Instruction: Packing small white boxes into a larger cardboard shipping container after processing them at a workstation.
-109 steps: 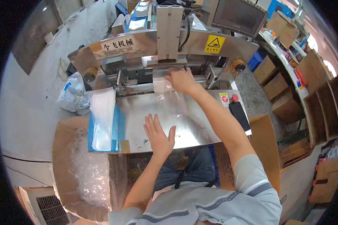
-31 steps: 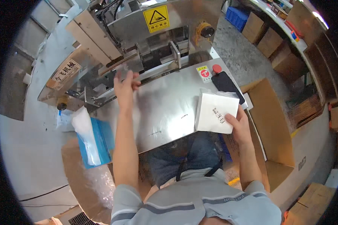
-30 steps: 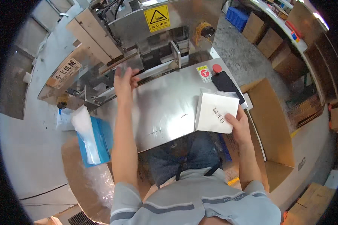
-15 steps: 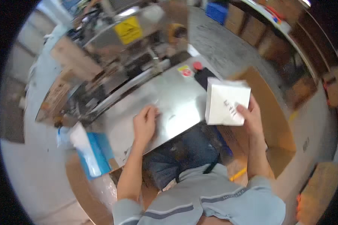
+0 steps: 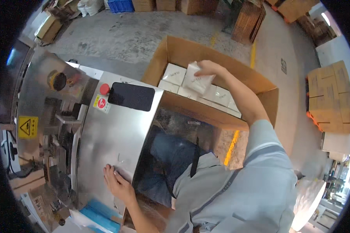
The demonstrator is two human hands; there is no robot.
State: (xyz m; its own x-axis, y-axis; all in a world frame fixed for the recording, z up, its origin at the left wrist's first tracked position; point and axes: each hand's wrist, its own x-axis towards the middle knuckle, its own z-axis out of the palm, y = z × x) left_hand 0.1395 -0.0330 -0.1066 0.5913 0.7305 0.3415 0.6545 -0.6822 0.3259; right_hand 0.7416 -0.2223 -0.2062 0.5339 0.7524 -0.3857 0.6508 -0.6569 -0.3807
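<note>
Over the cardboard carton (image 5: 202, 112), the right hand (image 5: 208, 69) grasps a white box (image 5: 198, 83) in clear film, its fingers across the upper end. Other white boxes (image 5: 174, 73) sit in rows below it; whether it touches them, I cannot tell. The left hand (image 5: 118, 184) lies released, fingers spread, on the metal table (image 5: 112, 136). Near that table's far corner, a black phone (image 5: 131, 96) lies beside a red button (image 5: 104, 89).

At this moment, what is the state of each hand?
Left hand: open, resting on the silver metal tabletop.
Right hand: closed, holding a white square box in clear plastic film.
</note>
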